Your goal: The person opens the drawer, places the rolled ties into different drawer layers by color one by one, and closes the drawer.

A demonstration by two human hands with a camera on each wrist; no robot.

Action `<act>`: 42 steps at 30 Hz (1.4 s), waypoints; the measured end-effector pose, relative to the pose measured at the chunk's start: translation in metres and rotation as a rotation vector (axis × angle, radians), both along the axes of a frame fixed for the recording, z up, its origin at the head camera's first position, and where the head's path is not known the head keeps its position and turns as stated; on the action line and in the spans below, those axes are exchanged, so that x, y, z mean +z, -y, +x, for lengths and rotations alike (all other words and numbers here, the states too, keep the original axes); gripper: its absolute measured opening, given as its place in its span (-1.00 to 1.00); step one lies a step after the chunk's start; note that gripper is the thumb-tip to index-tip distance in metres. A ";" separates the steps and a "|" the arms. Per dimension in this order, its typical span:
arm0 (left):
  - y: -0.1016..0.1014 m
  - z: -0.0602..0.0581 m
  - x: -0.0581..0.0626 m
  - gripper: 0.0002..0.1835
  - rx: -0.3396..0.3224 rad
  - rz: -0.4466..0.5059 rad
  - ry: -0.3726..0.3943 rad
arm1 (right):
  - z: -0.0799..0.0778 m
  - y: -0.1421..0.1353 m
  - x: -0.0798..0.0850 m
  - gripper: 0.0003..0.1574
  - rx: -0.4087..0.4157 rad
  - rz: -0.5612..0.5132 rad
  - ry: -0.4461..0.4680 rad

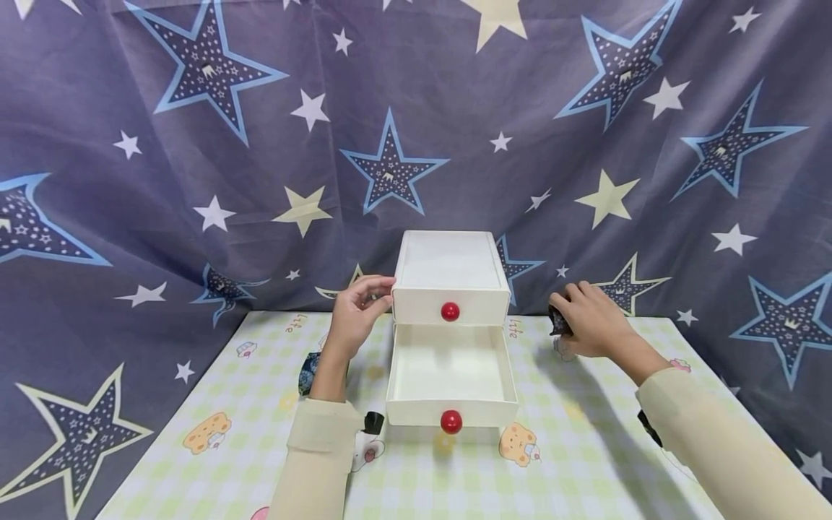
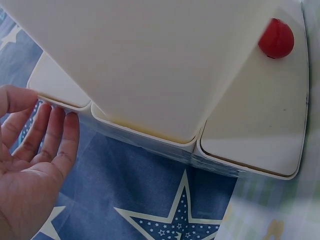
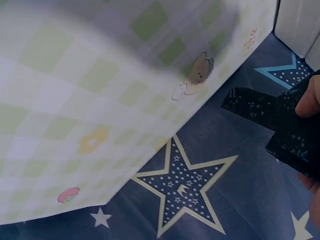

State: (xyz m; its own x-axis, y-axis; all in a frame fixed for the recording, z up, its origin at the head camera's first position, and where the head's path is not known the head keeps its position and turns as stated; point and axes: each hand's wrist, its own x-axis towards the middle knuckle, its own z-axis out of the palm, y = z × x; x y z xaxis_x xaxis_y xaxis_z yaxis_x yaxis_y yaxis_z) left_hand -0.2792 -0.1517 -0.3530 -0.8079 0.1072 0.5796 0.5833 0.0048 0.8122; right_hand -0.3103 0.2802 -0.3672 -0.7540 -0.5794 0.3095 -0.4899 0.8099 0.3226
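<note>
A white drawer unit [image 1: 452,256] with red knobs stands on the table. Its middle drawer [image 1: 448,361] is pulled far out, and bare white inside shows. The top drawer [image 1: 422,306] is closed, as is the bottom drawer [image 2: 255,135], seen beneath in the left wrist view. My left hand [image 1: 356,314] touches the unit's upper left side, thumb by the front edge and fingers nearly straight along the side. Off to the right, my right hand [image 1: 594,321] grips a dark, floral-patterned object [image 3: 295,120] with a flat, strap-like end; its exact kind I cannot tell.
A checked tablecloth [image 1: 247,419] with cartoon prints covers the table. Right behind its back edge hangs a dark blue curtain [image 1: 455,87] with stars. A dark patterned piece [image 1: 308,372] shows beside my left wrist. The pulled-out drawer juts toward me between my forearms.
</note>
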 end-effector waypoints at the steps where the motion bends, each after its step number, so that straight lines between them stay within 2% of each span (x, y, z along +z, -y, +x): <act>1: 0.000 0.000 0.000 -0.69 0.001 0.001 0.001 | 0.001 0.000 0.002 -0.24 0.000 0.001 0.000; 7: 0.000 0.000 -0.001 -0.69 0.005 -0.007 0.005 | 0.008 0.003 0.009 -0.26 0.009 -0.001 -0.015; 13: 0.001 -0.002 -0.003 -0.69 0.003 -0.009 -0.003 | 0.017 0.007 0.016 -0.20 0.058 -0.030 -0.049; 20: 0.005 -0.021 -0.019 -0.68 0.008 0.000 -0.009 | 0.031 0.018 0.024 -0.18 0.144 -0.065 -0.104; 26: 0.006 -0.025 -0.022 -0.70 0.005 0.004 -0.046 | 0.041 0.028 0.028 -0.17 0.220 -0.101 -0.163; 38: 0.005 -0.024 -0.021 -0.68 -0.002 0.008 -0.021 | 0.065 0.053 0.043 -0.24 0.330 -0.138 -0.231; 42: 0.003 -0.016 -0.013 -0.68 -0.007 0.007 -0.018 | 0.072 0.063 0.049 -0.26 0.342 -0.137 -0.247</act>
